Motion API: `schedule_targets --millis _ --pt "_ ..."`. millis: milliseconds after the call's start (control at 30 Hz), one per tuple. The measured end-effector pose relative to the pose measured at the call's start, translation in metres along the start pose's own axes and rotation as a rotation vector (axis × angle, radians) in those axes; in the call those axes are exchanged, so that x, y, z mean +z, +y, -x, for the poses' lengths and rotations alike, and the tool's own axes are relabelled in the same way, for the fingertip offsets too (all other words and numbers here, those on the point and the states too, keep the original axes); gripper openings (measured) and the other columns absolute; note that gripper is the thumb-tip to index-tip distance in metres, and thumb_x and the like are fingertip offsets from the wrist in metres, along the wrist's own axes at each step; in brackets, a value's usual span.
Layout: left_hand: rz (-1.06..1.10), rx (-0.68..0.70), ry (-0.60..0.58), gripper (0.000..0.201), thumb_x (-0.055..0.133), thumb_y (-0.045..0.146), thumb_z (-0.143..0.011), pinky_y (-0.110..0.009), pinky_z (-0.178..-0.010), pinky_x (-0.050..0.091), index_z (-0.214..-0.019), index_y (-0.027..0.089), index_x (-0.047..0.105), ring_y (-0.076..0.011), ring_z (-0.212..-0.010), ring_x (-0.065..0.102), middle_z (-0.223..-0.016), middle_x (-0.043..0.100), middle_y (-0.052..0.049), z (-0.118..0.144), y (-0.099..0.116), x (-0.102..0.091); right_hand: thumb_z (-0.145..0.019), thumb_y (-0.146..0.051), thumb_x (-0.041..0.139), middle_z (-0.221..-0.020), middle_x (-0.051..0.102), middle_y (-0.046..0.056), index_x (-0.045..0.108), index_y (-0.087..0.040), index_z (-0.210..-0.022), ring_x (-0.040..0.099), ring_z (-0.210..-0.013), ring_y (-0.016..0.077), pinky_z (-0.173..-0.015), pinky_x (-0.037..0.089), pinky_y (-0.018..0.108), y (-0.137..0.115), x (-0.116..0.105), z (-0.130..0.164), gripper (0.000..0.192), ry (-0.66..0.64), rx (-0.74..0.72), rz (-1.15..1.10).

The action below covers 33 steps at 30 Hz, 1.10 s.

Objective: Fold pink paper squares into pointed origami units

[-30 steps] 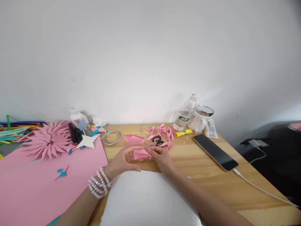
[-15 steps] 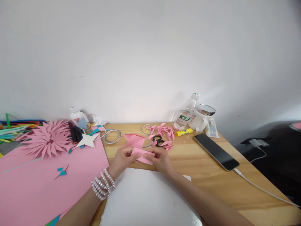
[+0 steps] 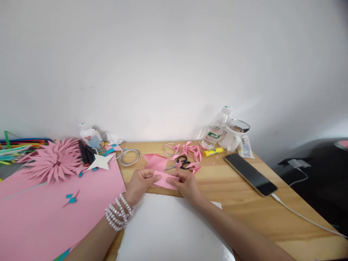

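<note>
Between my two hands is a small piece of pink paper [image 3: 164, 180], held just beyond the far edge of a white board [image 3: 174, 224]. My left hand [image 3: 141, 184], with strings of pearly beads [image 3: 118, 213] at its wrist, pinches the paper's left end. The right end is pinched by my right hand [image 3: 187, 184]. Both thumbs lie on top of the paper, and the fingers behind it are partly hidden. Beyond the hands lie a larger pink paper [image 3: 155, 162], black-handled scissors [image 3: 183, 162] and several folded pink paper pieces [image 3: 187, 148].
Further right are a yellow glue stick [image 3: 213, 152], a water bottle [image 3: 216, 130], a white mug [image 3: 232, 139] and a phone [image 3: 250, 174] with its cable. Pink sheets [image 3: 32, 217] cover the left, bearing a spiky paper flower [image 3: 56, 162] and a white star [image 3: 101, 162].
My left thumb has slid slightly left along the pink paper, so more of its surface shows. Both hands keep their grip, and the right hand stays nearly still.
</note>
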State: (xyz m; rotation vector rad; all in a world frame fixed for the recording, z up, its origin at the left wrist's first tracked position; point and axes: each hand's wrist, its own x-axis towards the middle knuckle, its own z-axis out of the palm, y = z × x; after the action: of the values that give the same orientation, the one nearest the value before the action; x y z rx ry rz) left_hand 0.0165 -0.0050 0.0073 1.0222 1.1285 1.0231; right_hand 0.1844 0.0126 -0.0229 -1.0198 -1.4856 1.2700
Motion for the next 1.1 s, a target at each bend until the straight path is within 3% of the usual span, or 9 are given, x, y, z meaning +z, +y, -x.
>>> schedule_targets --millis 667,1100 --pt "0.014 0.001 -0.001 0.023 0.072 0.03 -0.059 -0.032 -0.06 0.052 -0.072 0.011 0.067 -0.0175 -0.058 0.062 -0.063 0.068 -0.004 0.0003 0.0011 0.0012 -0.066 -0.029 0.065 -0.078 0.068 0.006 0.07 -0.016 -0.082 0.059 -0.068 0.0176 -0.058 0.046 0.026 0.0001 -0.0002 -0.0001 0.021 -0.001 -0.027 -0.014" --pt "-0.042 0.047 0.101 0.021 0.072 0.03 -0.057 -0.03 -0.059 0.053 -0.064 0.012 0.065 -0.0146 -0.058 0.058 -0.058 0.062 0.0 -0.0011 -0.0018 0.0013 -0.064 -0.031 0.067 -0.074 0.067 0.006 0.068 -0.014 -0.078 0.057 -0.063 0.0152 -0.056 0.044 0.024 0.0034 0.0014 0.0004 0.021 0.049 -0.004 -0.057"
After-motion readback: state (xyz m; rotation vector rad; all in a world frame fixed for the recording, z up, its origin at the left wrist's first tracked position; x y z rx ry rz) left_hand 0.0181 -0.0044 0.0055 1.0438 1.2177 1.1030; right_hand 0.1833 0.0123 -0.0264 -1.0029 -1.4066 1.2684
